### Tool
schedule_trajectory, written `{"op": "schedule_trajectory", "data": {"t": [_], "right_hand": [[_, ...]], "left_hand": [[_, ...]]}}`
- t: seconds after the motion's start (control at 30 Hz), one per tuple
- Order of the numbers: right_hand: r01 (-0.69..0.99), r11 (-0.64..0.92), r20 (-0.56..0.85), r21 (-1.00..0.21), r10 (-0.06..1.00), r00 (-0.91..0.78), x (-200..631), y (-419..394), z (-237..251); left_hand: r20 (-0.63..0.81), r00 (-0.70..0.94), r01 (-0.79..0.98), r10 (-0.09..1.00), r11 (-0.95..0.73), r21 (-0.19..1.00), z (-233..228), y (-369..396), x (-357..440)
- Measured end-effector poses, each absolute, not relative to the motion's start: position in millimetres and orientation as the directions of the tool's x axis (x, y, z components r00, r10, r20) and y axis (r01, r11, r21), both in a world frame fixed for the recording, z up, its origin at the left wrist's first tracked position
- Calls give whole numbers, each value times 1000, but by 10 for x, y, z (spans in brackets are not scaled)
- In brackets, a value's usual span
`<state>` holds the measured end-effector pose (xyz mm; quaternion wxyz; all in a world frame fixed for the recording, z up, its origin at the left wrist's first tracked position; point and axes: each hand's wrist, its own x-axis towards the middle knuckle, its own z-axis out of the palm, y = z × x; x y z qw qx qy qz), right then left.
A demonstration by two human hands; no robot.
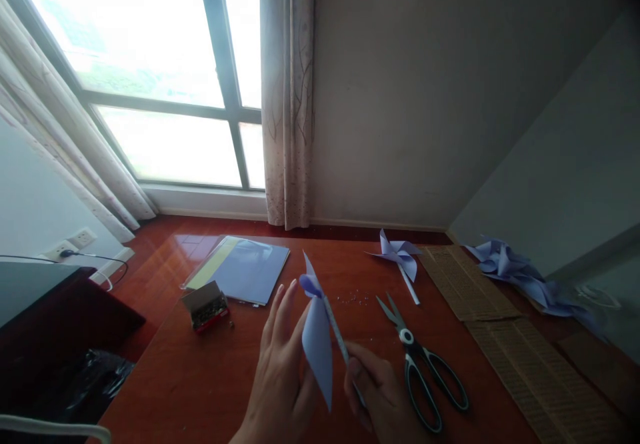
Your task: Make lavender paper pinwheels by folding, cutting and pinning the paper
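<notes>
Above the red-brown surface (210, 377), right hand (377, 394) grips the pinwheel (317, 337) stick; left hand (280, 364), fingers spread flat, touches its blade, scissors (425, 371) just beside.

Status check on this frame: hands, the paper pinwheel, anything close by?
Right hand gripping the pinwheel stick. Left hand open, fingers flat against the blue pinwheel. Scissors lie on the table just right, apart from both hands.

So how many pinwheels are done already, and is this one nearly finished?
One finished pinwheel lies on the table, with a pile of folded pinwheel heads at the right. The right hand grips a stick; the left hand touches its paper head. Unused paper sheets remain.
</notes>
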<state>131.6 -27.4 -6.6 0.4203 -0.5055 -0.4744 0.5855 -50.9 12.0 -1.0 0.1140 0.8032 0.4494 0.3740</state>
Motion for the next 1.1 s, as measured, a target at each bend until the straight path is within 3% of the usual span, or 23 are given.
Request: {"op": "schedule_trajectory", "data": {"t": [0.2,1.1], "right_hand": [[-84,-210,-197,-974,970,-141,1319,-283,-69],[-67,-227,-202,-972,942,-270,1340,-250,-155]], "left_hand": [[461,299,660,836,-530,532,0,70,-433],[442,264,694,858,-487,530,-7,73,-415]]}}
